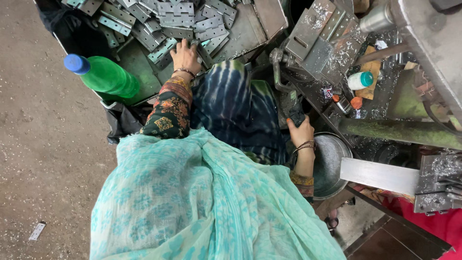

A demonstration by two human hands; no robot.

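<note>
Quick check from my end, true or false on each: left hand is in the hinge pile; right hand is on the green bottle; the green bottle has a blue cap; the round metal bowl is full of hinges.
1. The left hand rests on the pile of metal hinges. True.
2. The right hand holds the green bottle. False: it grips a dark handle.
3. The bottle's cap is blue. True.
4. The round metal bowl is full of hinges. False: none show inside.
</note>
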